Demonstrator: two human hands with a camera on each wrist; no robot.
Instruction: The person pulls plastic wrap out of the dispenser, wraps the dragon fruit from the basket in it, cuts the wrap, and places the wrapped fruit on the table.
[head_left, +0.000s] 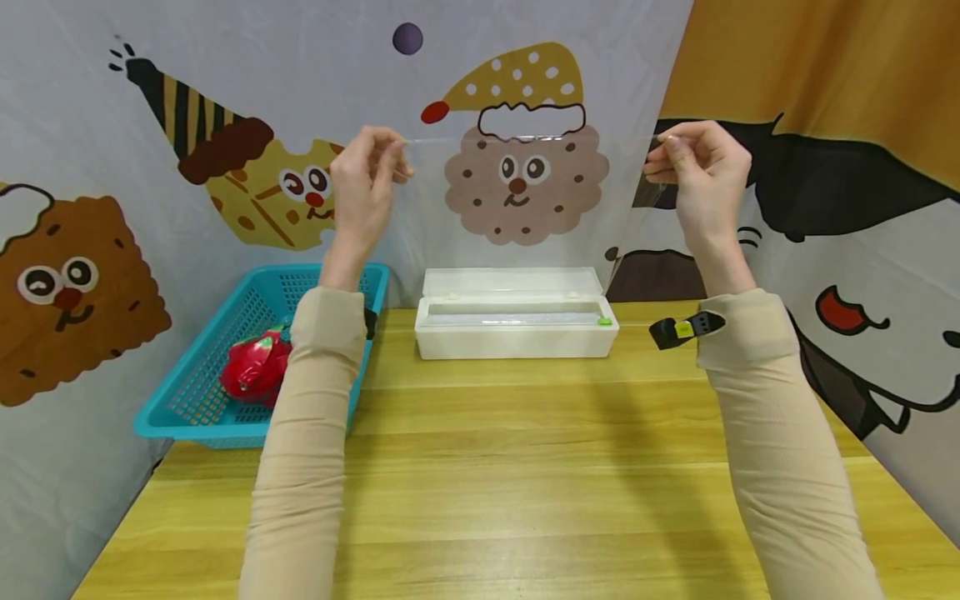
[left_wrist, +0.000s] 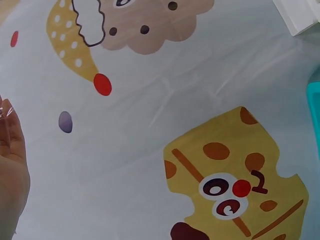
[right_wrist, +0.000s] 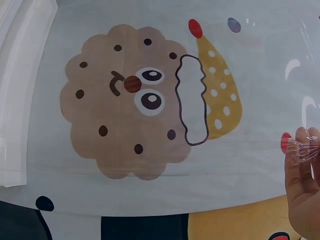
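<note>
My long fabric sleeves (head_left: 303,467) are plain beige. I see colourless, transparent plastic film (head_left: 536,138) glinting white, a white oblong plastic box (head_left: 517,343) with a bright green tab (head_left: 604,322), a turquoise perforated plastic basket (head_left: 202,434) and a glossy red, green-touched rounded thing (head_left: 257,373). My wooden worktop (head_left: 487,475) is yellow-grained; the whitish printed cloth (head_left: 315,75) bears a white-dotted mustard hat (head_left: 551,77).

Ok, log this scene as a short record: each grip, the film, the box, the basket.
Left grip: pinches one end of the film's upper edge
Right grip: pinches the other end
Clear film: upper edge stretched between both
White box: lid raised, green tab near its right end
Blue basket: left of the box; red item inside, partly hidden by the left sleeve
</note>
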